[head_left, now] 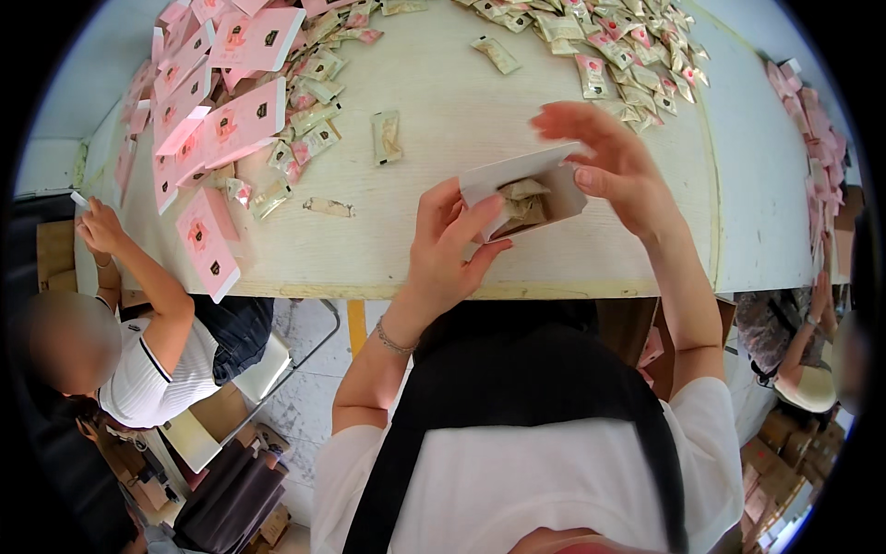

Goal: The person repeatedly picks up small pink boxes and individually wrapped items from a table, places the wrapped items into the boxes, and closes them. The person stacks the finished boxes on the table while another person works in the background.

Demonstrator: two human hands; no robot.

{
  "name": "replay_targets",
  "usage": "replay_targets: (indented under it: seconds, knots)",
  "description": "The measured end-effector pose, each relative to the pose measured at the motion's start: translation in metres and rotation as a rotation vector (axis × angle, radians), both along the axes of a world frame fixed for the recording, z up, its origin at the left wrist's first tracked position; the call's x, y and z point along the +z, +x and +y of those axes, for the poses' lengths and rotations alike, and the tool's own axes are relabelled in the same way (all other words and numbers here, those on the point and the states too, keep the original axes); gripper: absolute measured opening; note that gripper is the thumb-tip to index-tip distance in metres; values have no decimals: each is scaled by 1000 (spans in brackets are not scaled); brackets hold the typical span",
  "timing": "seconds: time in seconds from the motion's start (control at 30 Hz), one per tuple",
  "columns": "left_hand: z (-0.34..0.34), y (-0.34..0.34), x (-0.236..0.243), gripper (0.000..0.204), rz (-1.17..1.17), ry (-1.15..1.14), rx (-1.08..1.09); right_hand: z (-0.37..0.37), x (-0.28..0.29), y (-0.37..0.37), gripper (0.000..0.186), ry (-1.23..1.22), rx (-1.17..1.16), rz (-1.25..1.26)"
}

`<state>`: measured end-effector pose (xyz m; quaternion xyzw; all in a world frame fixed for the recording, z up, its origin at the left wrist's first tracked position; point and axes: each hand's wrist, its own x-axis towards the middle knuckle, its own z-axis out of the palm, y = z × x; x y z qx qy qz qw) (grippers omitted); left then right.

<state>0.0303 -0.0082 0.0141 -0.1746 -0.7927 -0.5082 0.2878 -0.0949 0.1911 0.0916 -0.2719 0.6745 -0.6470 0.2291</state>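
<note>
My left hand (441, 245) is closed around a small carton (494, 172), tilted so that its open end faces up toward me. Inside the carton lie small beige sachets (524, 198); how many is hidden. At the carton's right side is my right hand (628, 175), its fingers stretched out and slightly blurred. Its thumb is at the carton's raised edge, and I cannot tell whether it presses on it. A single sachet (387, 138) lies on the table left of the carton, and another sachet (496, 54) lies farther back.
Pink cartons (242, 120) are heaped at the table's left, with loose sachets beside them. A larger sachet pile (628, 55) covers the far right. A person (157, 369) sits on the left, another person (794, 342) on the right. The pale table (369, 258) ends just before my body.
</note>
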Motion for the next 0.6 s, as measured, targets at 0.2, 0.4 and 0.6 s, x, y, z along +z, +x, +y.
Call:
replay_targets:
  seconds: [0.2, 0.4, 0.6]
  knots:
    - [-16, -8, 17, 49, -53, 146, -160, -22, -24, 4, 59, -13, 257, 317]
    - [-13, -4, -1, 52, -143, 524, -168, -12, -18, 23, 51, 109, 230, 990]
    - [-15, -2, 2, 52, -161, 529, -241, -15, -17, 38, 36, 143, 29, 870]
